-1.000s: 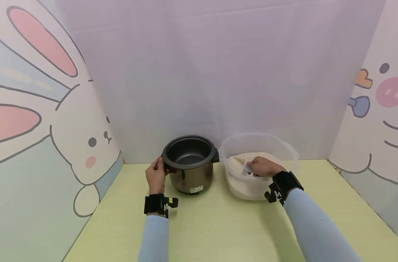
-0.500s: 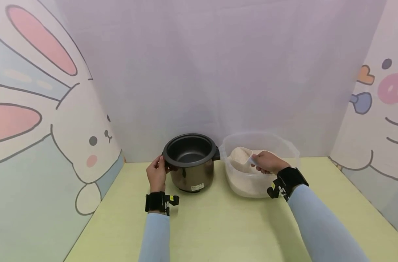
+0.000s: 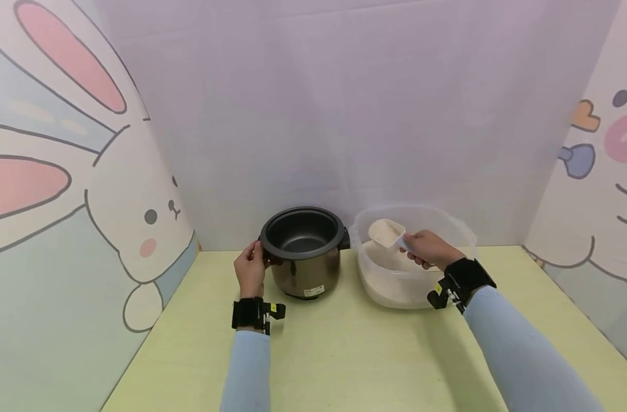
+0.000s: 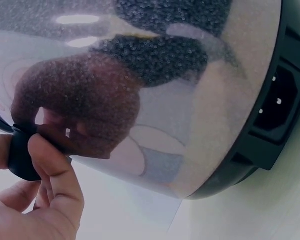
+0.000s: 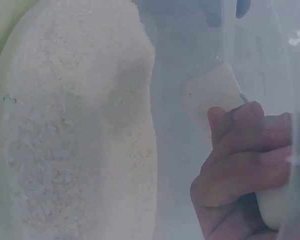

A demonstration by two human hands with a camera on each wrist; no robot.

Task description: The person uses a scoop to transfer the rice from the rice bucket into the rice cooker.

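A person's left hand (image 3: 250, 273) pinches the black side handle (image 4: 21, 156) at the eight o'clock edge of a dark, glossy cooker pot (image 3: 305, 274); the right hand (image 3: 430, 250), fingers curled, grips a white scoop (image 3: 398, 241) by its handle, the hand at about four o'clock from the scoop's heaped bowl. The scoop hangs over the nine o'clock side of a clear plastic container (image 3: 437, 218), above the pale grain (image 3: 387, 260) inside; the container stands at three o'clock from the upright pot, both on a yellow-green table (image 3: 344, 355).
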